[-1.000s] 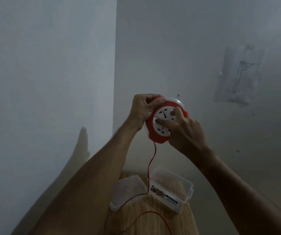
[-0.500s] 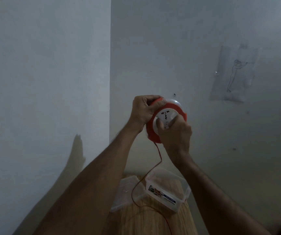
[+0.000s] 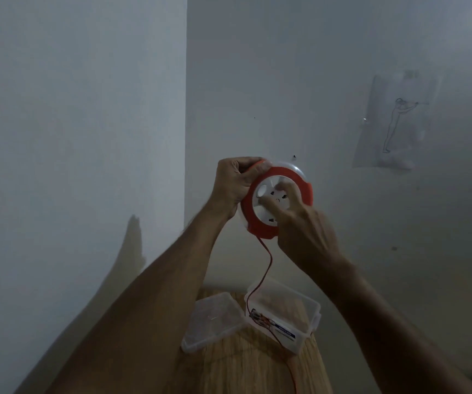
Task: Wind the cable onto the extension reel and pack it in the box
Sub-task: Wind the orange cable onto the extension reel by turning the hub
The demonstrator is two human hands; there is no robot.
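Note:
I hold a round red extension reel (image 3: 260, 227) with a white socket face up in front of the wall. My left hand (image 3: 235, 183) grips its upper left rim. My right hand (image 3: 300, 223) lies over the white face, fingertips pressed on the hub. A thin red cable (image 3: 267, 265) hangs from the reel's lower edge down past the clear plastic box (image 3: 311, 311) and trails along the wooden table toward the bottom edge. The box stands open with a printed label on its near side.
The box's clear lid (image 3: 212, 319) lies to the left of the box on the narrow wooden table (image 3: 243, 365). White walls meet in a corner behind. A paper drawing (image 3: 397, 123) is stuck on the right wall.
My right hand has turned on the reel's white face, and the socket face has rotated. The hanging cable has swung and shifted over the box. The left hand keeps its grip.

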